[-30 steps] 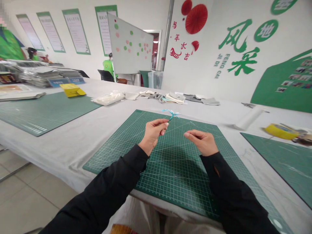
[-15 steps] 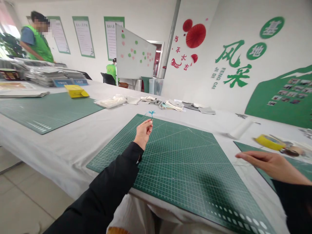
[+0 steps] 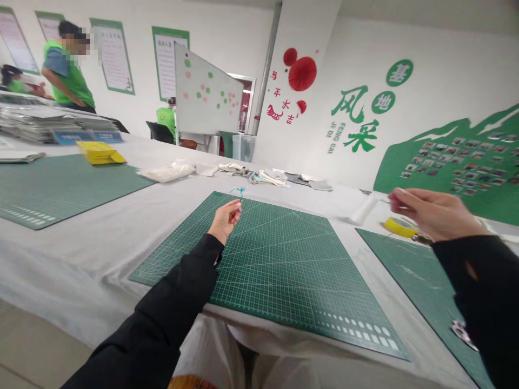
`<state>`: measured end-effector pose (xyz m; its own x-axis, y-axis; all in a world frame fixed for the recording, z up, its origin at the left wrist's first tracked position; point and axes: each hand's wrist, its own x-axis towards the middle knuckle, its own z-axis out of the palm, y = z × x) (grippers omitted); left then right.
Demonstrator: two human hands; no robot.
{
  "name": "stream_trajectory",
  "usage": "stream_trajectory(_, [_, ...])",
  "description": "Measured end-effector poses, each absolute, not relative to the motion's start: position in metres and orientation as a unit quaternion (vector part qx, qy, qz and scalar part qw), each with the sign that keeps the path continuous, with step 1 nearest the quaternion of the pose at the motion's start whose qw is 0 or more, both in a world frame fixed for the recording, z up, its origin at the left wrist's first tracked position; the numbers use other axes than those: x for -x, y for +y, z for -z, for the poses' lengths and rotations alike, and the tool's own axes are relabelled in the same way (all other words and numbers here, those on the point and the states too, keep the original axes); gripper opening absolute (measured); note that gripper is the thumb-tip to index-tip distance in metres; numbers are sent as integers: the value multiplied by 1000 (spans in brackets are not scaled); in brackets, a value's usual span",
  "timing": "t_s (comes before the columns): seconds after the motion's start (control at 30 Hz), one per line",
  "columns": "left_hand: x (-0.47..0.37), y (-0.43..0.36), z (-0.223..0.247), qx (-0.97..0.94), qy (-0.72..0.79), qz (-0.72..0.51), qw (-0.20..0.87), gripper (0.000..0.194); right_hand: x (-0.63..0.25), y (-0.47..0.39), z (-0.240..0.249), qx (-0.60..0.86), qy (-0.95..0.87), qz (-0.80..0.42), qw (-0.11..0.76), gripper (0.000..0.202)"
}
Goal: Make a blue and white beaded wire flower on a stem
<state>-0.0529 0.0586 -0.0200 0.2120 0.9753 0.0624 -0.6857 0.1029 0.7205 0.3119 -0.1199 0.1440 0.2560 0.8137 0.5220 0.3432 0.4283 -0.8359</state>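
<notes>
your left hand (image 3: 224, 219) is hovering just left of the frame's centre, over the far left part of the dark green cutting mat (image 3: 279, 265), with thumb and fingertips pressed together, pinching the thin stem of a small blue flower-like piece (image 3: 239, 190). the blue piece is standing upright just above your fingertips, its little petals spreading against the pale tablecloth (image 3: 101, 237) near the mat's far edge.

your right hand (image 3: 433, 212) is raised at the right of the frame, well apart from the left, fingers curled loosely and pointing left; whether anything thin is sitting between those fingers cannot be told. behind it, a yellow tape roll (image 3: 399, 227) is lying on the cloth, and a white roll (image 3: 364, 209) is resting just left of that.

a second green mat (image 3: 60, 186) is lying at the left of the frame with a yellow box (image 3: 99, 152) at its far edge, and grey and white fabric scraps (image 3: 275, 177) are sitting along the table's far side above centre. a person in a green vest (image 3: 67, 70) is standing in the upper left.
</notes>
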Motion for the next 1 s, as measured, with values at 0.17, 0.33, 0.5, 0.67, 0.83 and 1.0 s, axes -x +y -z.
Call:
stream_trajectory(0.17, [46,47,16,-378,189,-530,736,27,-242,-50,-148,464,-581,-220,632,25])
stream_trajectory(0.33, [39,40,17,-410,181,-497,743,29,-214,1,-90,519,-559,-234,603,39])
stream_trajectory(0.5, [36,39,17,-426,178,-482,745,27,-214,12,-15,594,-553,-240,532,40])
stream_trajectory(0.67, [35,37,13,-434,183,-479,741,23,-215,-2,12,645,-554,-174,496,59])
stream_trajectory(0.83, [30,28,7,-442,183,-484,733,21,-212,-18,6,655,-536,-82,527,47])
stream_trajectory(1.0, [21,15,1,-470,189,-475,720,21,-183,-32,-6,594,-572,-161,542,44])
